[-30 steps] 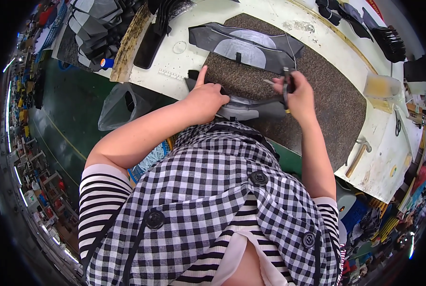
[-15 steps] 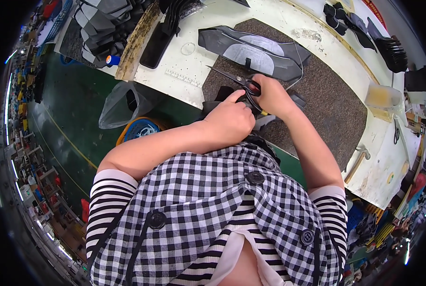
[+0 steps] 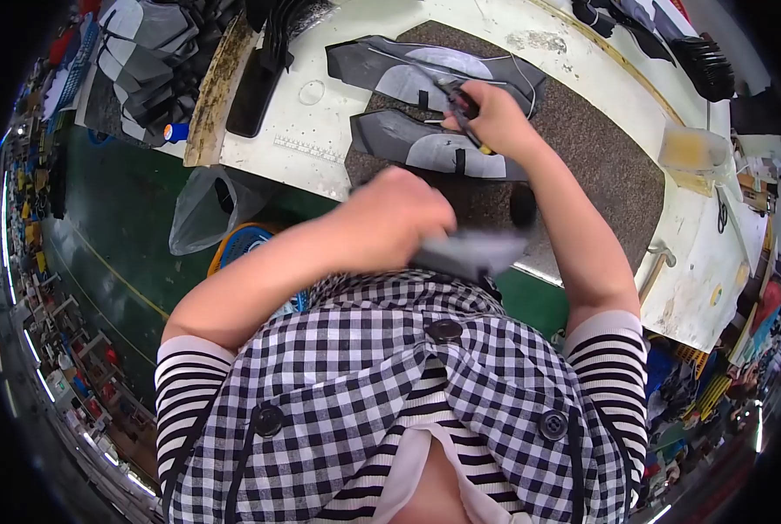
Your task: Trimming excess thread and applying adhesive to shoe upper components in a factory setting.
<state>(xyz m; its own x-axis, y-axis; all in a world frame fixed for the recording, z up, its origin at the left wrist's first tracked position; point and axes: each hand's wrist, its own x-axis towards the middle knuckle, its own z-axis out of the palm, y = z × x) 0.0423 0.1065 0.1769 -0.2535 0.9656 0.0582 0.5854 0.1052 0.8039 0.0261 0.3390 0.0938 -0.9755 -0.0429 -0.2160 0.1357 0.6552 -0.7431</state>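
My right hand [image 3: 499,120] is closed round black-handled scissors [image 3: 463,103], blades toward the upper left over the flat pieces; a yellow tip shows below the fingers. My left hand [image 3: 397,214], smeared by motion, is closed at the mat's near edge on a blurred dark grey piece [image 3: 482,251] that sticks out to the right. On the brown mat [image 3: 600,188] lies a long dark grey shaped piece [image 3: 381,138] with a pale half-round patch and a black tab. Behind it are similar overlapping pieces [image 3: 355,63], with a pale cord running along them.
A black phone [image 3: 255,100], a clear ruler [image 3: 307,148] and a wooden board [image 3: 211,92] are at the left of the white table. Stacked grey pieces [image 3: 141,57] stand beyond the board. A hammer [image 3: 657,269] and a clear box [image 3: 694,148] lie right. A plastic bag [image 3: 200,210] hangs below the edge.
My right hand has moved up and away from the left with the scissors. My left hand has come nearer my body with a grey piece. Another patched piece now shows flat on the mat.
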